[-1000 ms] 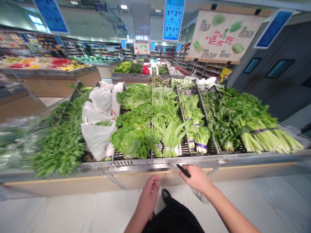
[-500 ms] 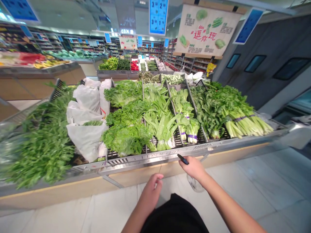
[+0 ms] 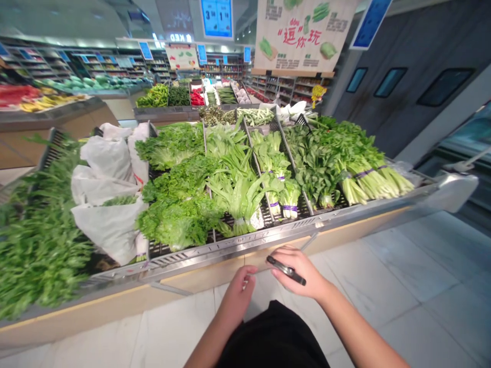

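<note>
Smartphone [image 3: 286, 270] gripped in right hand [image 3: 301, 271], fingers wrapped around it; left hand [image 3: 238, 291] loosely curled, nothing showing in it; both just below steel rail [image 3: 230, 248] of leafy-greens display [image 3: 203, 280].

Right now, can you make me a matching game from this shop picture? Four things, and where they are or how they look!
Things:
1. phone
2. white bags
3. lettuce
4. poster

Matches:
A. hanging overhead
B. in the right hand
C. frilly and green
D. white and puffy

Right pairs: 1-B, 2-D, 3-C, 4-A.
</note>
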The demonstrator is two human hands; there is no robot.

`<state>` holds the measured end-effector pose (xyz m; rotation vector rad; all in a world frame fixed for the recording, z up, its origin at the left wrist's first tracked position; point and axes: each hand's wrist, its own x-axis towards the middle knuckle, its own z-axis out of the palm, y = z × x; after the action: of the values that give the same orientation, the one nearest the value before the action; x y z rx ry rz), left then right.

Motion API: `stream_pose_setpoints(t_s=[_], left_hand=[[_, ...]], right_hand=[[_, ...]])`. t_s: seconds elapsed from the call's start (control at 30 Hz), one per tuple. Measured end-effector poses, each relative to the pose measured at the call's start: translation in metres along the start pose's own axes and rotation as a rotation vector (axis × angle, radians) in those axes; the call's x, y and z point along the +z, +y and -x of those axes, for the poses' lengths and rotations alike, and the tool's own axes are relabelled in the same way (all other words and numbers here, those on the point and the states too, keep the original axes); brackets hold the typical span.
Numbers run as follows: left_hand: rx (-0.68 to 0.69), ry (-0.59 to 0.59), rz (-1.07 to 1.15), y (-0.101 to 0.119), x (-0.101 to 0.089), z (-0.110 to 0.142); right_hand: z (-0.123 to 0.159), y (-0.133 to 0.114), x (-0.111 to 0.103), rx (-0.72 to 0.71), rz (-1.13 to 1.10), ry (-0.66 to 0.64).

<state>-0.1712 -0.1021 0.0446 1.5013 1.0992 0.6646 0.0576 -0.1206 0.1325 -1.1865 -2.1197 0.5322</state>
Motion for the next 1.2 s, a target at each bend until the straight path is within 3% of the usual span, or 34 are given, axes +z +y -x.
stream_pose_setpoints(t_s=[0.2, 0.53, 0.97, 1.2], left_hand=[[-0.02, 0.038, 0.015, 0.013, 0.029, -0.011], [-0.062, 0.114, -0.008, 0.024, 0.081, -0.023], [-0.107, 0.262, -0.025, 0.04, 0.156, -0.02], [-0.139, 0.249, -0.074, 0.047, 0.185, -0.015]], right_hand=[[0.01, 0.007, -0.022, -0.08, 0.196, -0.049], [0.036, 0.067, -0.038, 0.165, 0.378, -0.031], [0.087, 0.123, -0.084, 0.094, 0.364, 0.053], [0.119, 0.14, -0.096, 0.127, 0.256, 0.151]])
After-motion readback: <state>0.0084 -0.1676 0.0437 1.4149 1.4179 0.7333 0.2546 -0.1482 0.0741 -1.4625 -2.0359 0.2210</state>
